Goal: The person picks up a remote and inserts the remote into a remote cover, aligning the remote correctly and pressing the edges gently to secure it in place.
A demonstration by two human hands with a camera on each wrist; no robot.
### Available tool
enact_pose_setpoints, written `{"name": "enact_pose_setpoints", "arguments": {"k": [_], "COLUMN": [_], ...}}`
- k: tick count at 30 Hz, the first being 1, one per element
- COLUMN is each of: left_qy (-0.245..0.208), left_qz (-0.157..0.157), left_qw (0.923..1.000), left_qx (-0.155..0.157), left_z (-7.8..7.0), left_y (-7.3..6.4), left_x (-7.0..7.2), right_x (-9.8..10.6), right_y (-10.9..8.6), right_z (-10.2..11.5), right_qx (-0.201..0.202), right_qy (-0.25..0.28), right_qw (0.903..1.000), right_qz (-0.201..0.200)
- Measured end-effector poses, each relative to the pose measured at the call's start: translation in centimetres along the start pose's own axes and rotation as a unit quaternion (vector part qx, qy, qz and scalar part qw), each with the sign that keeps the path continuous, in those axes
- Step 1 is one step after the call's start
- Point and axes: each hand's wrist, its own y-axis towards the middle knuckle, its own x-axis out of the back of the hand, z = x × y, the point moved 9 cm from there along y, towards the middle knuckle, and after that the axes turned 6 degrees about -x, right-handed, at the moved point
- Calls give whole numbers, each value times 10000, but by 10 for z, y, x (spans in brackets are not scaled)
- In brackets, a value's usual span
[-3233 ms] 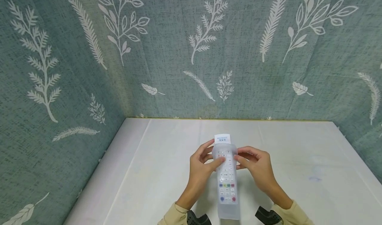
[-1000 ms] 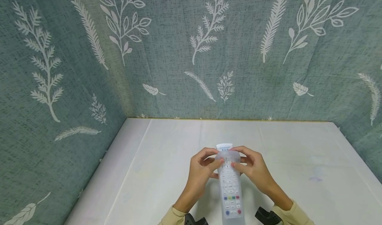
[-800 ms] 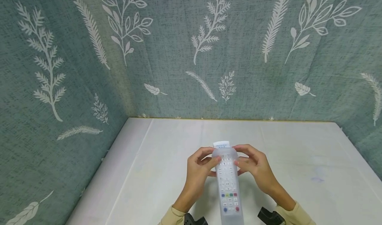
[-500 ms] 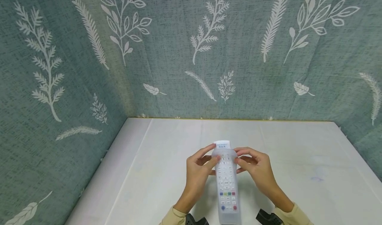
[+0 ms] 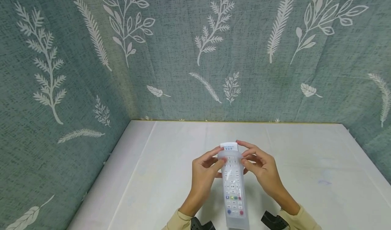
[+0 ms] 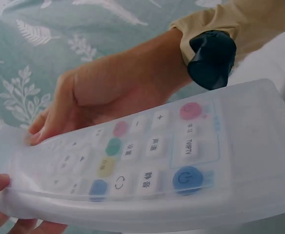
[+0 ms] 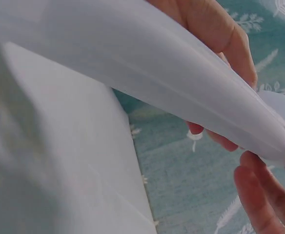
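Note:
A white remote control sits in a translucent sleeve, held lengthwise above the table. Its far end, with blue print, sticks out of the sleeve's mouth; buttons show through the cover. My left hand grips the left side near the mouth, thumb on the front and fingers behind. On the opposite side my right hand pinches the sleeve's edge with the thumb, while its index finger reaches to the remote's exposed corner. The left wrist view shows coloured buttons under the sleeve; the right wrist view shows its side.
A white-covered table lies beneath the hands. Green fabric with white leaf patterns hangs behind it and along both sides. Each wrist carries a dark camera mount, such as the right one.
The remote and both hands first came nearer the person, then moved slightly back out. The right index finger has lifted from the sleeve's mouth to the remote's exposed end. Both hands keep their grip.

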Motion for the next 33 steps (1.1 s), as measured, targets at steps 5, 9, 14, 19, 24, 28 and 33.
{"name": "enact_pose_setpoints", "arguments": {"k": [5, 9, 14, 19, 24, 28, 33], "left_qy": [-47, -71, -256, -458, -455, -427, -474], "left_qz": [28, 52, 105, 139, 41, 20, 11], "left_qw": [10000, 9999, 9995, 9988, 9989, 9991, 9988], "left_qx": [64, 110, 124, 93, 90, 68, 96], "left_z": [3, 4, 4, 5, 7, 6, 4], "left_y": [-2, -2, -2, -3, -5, -6, -4], "left_x": [-1, -2, -2, -2, 0, 0, -2], "right_x": [2, 3, -4, -14, -12, -12, -12], "right_y": [1, 2, 4, 3, 3, 4, 3], "right_z": [2, 1, -1, -10, -11, -8, -9], "right_qx": [-41, -150, -303, -693, -633, -569, -624], "right_qy": [-102, -135, 110, 265, 119, -53, -46], "right_qw": [9996, 9993, 9991, 9937, 9957, 9966, 9963], "right_qz": [-256, -299, 280, 844, 659, 593, 583]}}
